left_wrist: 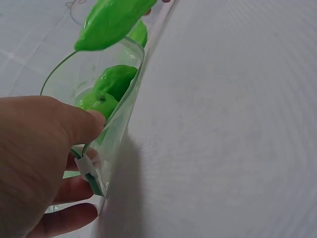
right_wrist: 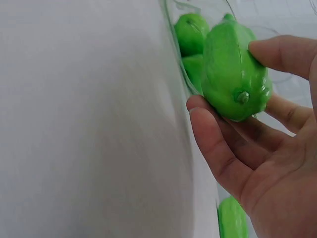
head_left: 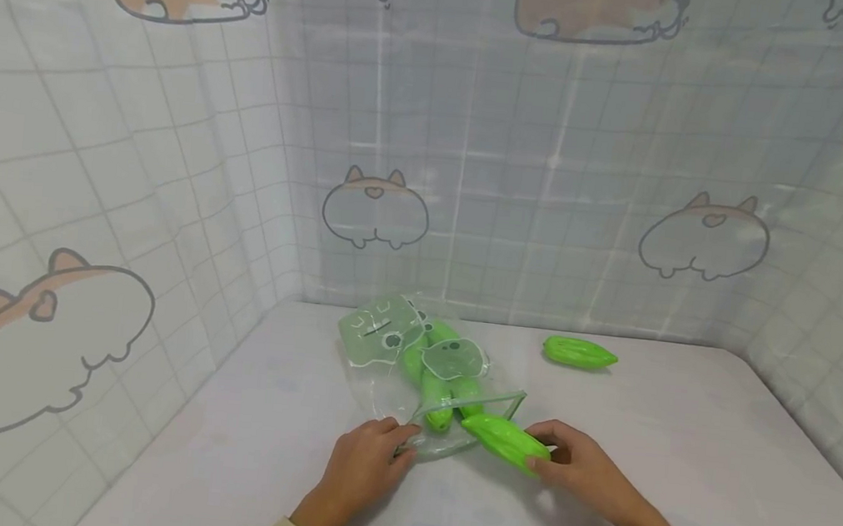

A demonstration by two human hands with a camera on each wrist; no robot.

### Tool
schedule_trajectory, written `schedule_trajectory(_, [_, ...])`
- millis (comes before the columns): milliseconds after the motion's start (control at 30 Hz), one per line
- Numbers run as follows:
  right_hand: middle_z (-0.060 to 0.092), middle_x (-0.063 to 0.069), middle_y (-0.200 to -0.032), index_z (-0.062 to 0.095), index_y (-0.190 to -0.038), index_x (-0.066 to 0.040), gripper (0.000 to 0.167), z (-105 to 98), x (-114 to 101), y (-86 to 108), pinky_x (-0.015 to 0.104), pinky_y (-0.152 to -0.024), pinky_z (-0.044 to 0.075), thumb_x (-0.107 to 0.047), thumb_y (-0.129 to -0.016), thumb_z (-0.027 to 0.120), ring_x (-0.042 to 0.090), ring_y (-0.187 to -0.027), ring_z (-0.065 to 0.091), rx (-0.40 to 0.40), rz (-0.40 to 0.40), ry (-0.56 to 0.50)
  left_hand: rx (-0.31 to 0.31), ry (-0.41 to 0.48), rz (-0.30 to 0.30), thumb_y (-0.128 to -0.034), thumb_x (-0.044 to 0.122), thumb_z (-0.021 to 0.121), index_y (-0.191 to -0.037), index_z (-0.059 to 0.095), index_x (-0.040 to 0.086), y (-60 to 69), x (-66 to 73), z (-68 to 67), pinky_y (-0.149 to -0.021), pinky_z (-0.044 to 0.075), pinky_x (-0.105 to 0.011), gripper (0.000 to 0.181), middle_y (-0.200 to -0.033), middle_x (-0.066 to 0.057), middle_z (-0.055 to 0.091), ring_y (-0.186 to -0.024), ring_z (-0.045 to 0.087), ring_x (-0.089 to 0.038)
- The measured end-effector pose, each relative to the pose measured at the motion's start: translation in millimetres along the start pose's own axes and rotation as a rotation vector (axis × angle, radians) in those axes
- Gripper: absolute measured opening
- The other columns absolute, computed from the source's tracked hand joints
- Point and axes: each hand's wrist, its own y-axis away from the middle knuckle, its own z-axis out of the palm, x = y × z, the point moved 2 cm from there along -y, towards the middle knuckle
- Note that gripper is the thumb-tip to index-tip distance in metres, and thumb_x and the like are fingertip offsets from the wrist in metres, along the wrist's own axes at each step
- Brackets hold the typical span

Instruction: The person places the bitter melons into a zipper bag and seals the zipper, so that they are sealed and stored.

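Observation:
My right hand (head_left: 584,469) holds a bright green, ridged gourd (head_left: 504,441) between thumb and fingers. Its pointed tip is at the mouth of a clear zip bag (head_left: 377,338) with green cartoon prints. Inside the bag lie several similar gourds (head_left: 436,394), partly covered by the prints. My left hand (head_left: 370,463) pinches the left end of the bag's opening; the left wrist view shows a white slider (left_wrist: 85,166) at its fingers. In that view the mouth gapes, with the held gourd (left_wrist: 111,25) above it. The right wrist view shows the gourd's stem end (right_wrist: 242,96).
Another green gourd (head_left: 579,353) lies on the white table (head_left: 656,417) at the back right. Behind and to the sides hang pale gridded sheets (head_left: 519,180) with dog drawings. The back sheet meets the table just beyond the bag.

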Motion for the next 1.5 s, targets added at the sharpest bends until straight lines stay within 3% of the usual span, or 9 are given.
schedule_trajectory(267, [0.063,0.014,-0.127,0.06,-0.137,-0.007,0.047,17,-7,-6.8,0.028,-0.072,0.054,-0.023,-0.094,0.071,0.016,-0.087,0.065,0.005,-0.1,0.061,-0.024,-0.008,0.008,-0.0838,0.029,0.08,-0.109,0.076,0.024,-0.1,0.1,-1.5,-0.051,0.044,-0.028,0.026,-0.08,0.008,0.059,-0.067,0.056,-0.011])
schedule_trajectory(600, [0.061,0.016,-0.133,0.065,-0.134,-0.014,0.047,30,-11,-11.4,0.028,-0.066,0.053,-0.029,-0.09,0.075,0.015,-0.083,0.066,0.016,-0.07,0.144,-0.044,0.0,0.005,-0.0844,0.03,0.079,-0.106,0.077,0.024,0.0,-1.0,0.0,-0.049,0.042,-0.027,0.023,-0.078,0.008,0.058,-0.061,0.052,-0.009])
schedule_trajectory(1167, [0.065,0.009,-0.122,0.063,-0.136,-0.007,0.046,37,-15,-13.3,0.028,-0.078,0.055,-0.013,-0.091,0.069,0.016,-0.1,0.062,0.019,-0.114,0.219,-0.007,-0.003,0.06,-0.0824,0.026,0.08,-0.102,0.077,0.023,-2.5,-0.6,-2.4,-0.05,0.044,-0.029,0.02,-0.076,0.009,0.059,-0.059,0.054,-0.009])
schedule_trajectory(1500, [0.064,0.014,-0.127,0.063,-0.135,-0.006,0.045,41,-19,-16.0,0.028,-0.078,0.055,-0.013,-0.092,0.07,0.02,-0.1,0.065,0.005,-0.145,0.217,-0.015,0.002,0.061,-0.0827,0.027,0.08,-0.102,0.077,0.023,-2.4,-0.6,-2.3,-0.051,0.044,-0.029,0.02,-0.076,0.009,0.06,-0.059,0.053,-0.008])
